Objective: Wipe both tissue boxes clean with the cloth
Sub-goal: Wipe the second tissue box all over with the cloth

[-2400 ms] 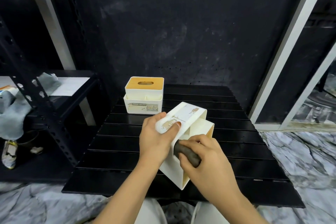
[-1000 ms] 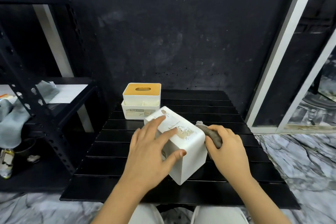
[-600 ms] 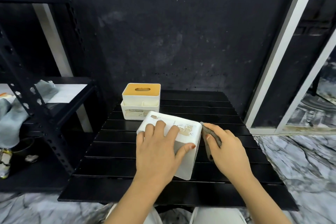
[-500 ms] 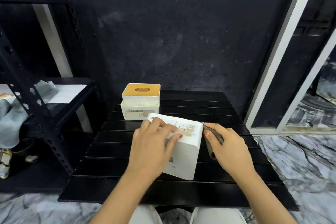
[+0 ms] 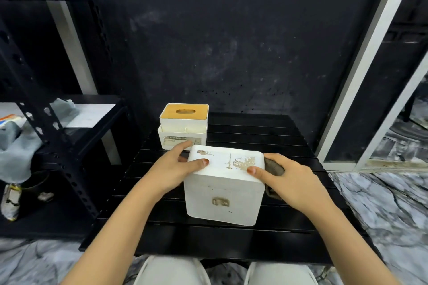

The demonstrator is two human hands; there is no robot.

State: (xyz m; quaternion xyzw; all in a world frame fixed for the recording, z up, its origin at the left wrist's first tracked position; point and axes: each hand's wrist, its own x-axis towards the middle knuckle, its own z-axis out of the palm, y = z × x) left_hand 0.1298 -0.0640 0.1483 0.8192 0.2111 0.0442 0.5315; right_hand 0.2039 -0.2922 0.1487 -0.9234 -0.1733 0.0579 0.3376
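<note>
The left hand (image 5: 172,169) and right hand (image 5: 288,179) clasp the near white tissue box (image 5: 224,188) between them, each thumb lying over its top edge, the left fingers round its far left side. Wadded between the right palm and the box's right wall is the dark cloth (image 5: 273,169), pinned there. The box stands on the black slatted table (image 5: 273,136). Just beyond the left fingertips sits the second tissue box (image 5: 183,126), wooden-lidded, unheld. Further left of that hand stands a black metal rack (image 5: 58,136)
</note>
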